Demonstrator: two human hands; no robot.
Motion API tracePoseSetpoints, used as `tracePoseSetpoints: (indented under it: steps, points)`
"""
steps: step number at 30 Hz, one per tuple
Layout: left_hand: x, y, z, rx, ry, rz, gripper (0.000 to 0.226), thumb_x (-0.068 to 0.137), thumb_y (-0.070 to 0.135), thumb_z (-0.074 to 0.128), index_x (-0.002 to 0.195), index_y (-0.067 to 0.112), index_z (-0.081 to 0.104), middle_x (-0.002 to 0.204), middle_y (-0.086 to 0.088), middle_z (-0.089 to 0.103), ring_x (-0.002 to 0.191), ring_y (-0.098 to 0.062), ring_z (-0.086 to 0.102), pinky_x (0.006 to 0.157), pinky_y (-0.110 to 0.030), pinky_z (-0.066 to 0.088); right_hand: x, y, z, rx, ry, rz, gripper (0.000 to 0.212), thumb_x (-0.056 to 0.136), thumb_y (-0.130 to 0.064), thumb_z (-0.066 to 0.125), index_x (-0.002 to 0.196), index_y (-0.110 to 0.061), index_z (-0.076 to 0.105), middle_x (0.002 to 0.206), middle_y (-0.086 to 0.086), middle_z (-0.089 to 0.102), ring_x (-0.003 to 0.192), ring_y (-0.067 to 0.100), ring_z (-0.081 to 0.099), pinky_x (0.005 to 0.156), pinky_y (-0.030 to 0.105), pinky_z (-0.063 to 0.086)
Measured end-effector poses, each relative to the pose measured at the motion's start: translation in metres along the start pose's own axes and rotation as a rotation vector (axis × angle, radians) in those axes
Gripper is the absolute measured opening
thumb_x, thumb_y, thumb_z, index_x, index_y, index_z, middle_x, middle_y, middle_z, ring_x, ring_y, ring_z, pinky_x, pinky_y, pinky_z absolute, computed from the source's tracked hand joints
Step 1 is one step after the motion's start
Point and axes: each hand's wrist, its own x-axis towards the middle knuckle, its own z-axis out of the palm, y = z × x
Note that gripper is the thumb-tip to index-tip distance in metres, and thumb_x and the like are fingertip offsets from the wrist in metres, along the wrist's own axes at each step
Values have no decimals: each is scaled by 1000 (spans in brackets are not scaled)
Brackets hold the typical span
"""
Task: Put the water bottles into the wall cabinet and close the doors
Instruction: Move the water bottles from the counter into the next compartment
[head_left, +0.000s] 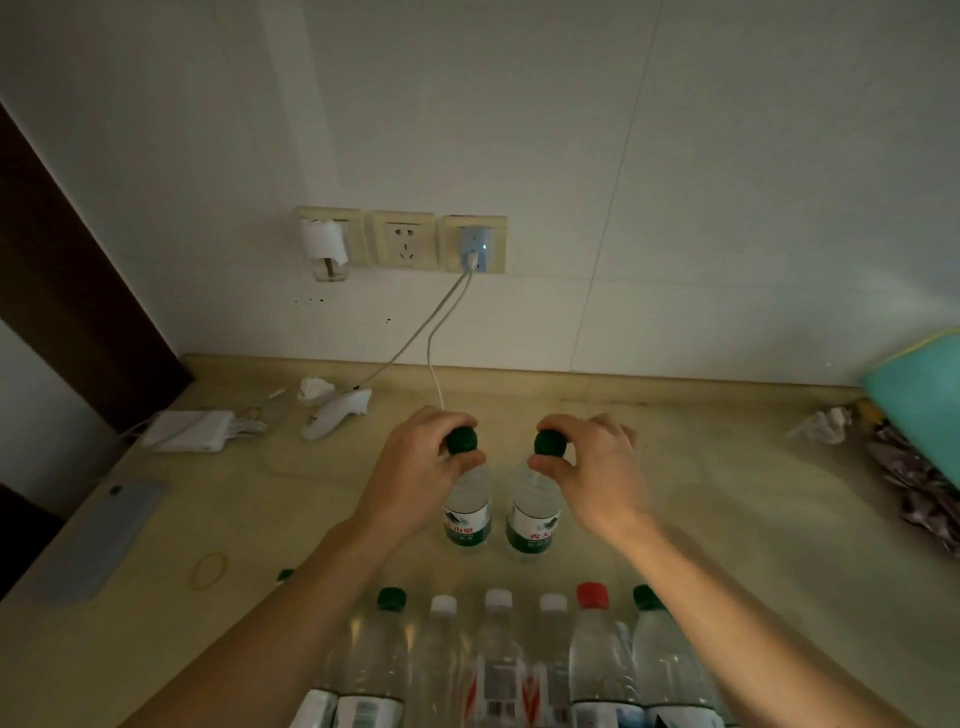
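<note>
Left hand (415, 457) pinches the green cap of the left bottle (467, 514); right hand (592, 462) pinches the green cap of the right bottle (532, 525). Both bottles clear, upright, side by side mid-worktop (727, 519). Row of bottles (498, 660) at 6 o'clock, caps green, white, red. Wall sockets (402, 240) at 12.

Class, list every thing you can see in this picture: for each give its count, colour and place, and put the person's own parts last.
Held bottles: two, clear with green caps, mid-counter, gripped by the caps.
Row of bottles: at least six, caps green, white, red, nearest the camera.
Wall sockets: three, cream, above the counter.
Charger cable: white, from the right socket.
Power adapter: one, white, counter left.
Rubber band: one, yellow, counter left.
Counter: beige.
Left hand: pinches one cap.
Right hand: pinches the other.
</note>
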Motion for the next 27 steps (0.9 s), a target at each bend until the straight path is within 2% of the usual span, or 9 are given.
tracePoseSetpoints:
  steps: [3, 7, 9, 11, 15, 19, 21, 24, 27]
  points:
    - [3, -1, -1, -2, -8, -10, 36, 88, 21, 77, 123, 17, 68, 112, 5, 64, 105, -10, 62, 96, -34, 56, -2, 3, 3, -1, 3, -12, 38, 89, -36, 75, 125, -25, 67, 116, -5, 71, 111, 19, 51, 100, 32, 26]
    - [7, 0, 0, 0, -42, -28, 37, 88, 22, 77, 123, 17, 67, 113, 4, 62, 106, -11, 61, 97, -31, 55, -1, 8, 5, 71, -85, -1, 32, 87, -33, 78, 114, -26, 62, 108, -9, 66, 105, 15, 55, 97, 38, 47]
    - [5, -3, 2, -7, -47, -34, 38, 88, 24, 77, 124, 19, 66, 113, 5, 61, 106, -9, 60, 97, -28, 54, 0, 13, 6, 137, -105, 5, 28, 86, -29, 80, 105, -29, 60, 102, -11, 63, 100, 13, 59, 88, 33, 53]
    - [3, -8, 5, -35, -49, -67, 41, 87, 27, 78, 125, 22, 64, 117, 7, 61, 109, -5, 58, 95, -21, 51, -1, 20, 8, 177, -112, 7, 29, 85, -30, 80, 100, -35, 56, 99, -15, 61, 95, 3, 59, 80, 23, 49]
    - [-5, -19, 13, -125, -51, -196, 56, 81, 37, 83, 130, 29, 56, 121, 16, 60, 110, 0, 56, 86, -15, 44, -9, 38, 16, 248, -211, 79, 50, 79, -40, 84, 118, -38, 52, 113, -19, 58, 101, -2, 57, 79, 17, 46]
    - [-19, -30, 33, -214, -44, -303, 59, 74, 31, 89, 122, 33, 56, 119, 13, 63, 107, -2, 61, 88, -28, 54, -8, 59, 25, 268, -335, 156, 72, 72, -45, 88, 132, -32, 51, 113, -22, 59, 99, -5, 56, 73, 14, 43]
    - [-29, -40, 48, -280, -7, -353, 56, 73, 25, 90, 118, 34, 58, 116, 10, 67, 106, -7, 66, 89, -32, 57, -2, 65, 33, 293, -427, 166, 77, 68, -41, 92, 133, -31, 51, 113, -22, 60, 102, -1, 59, 79, 18, 47]
    - [-40, -52, 73, -419, 71, -446, 59, 71, 18, 90, 113, 39, 54, 115, 12, 67, 105, -7, 68, 79, -21, 56, 8, 71, 49, 346, -515, 182, 82, 66, -34, 94, 135, -29, 50, 118, -13, 65, 108, 8, 63, 95, 37, 55]
    - [-43, -62, 91, -486, 169, -510, 60, 70, 18, 91, 113, 32, 53, 112, 12, 66, 97, 1, 67, 71, -15, 55, 10, 78, 64, 360, -528, 201, 82, 66, -30, 94, 135, -28, 50, 120, -8, 67, 111, 13, 64, 98, 41, 55]
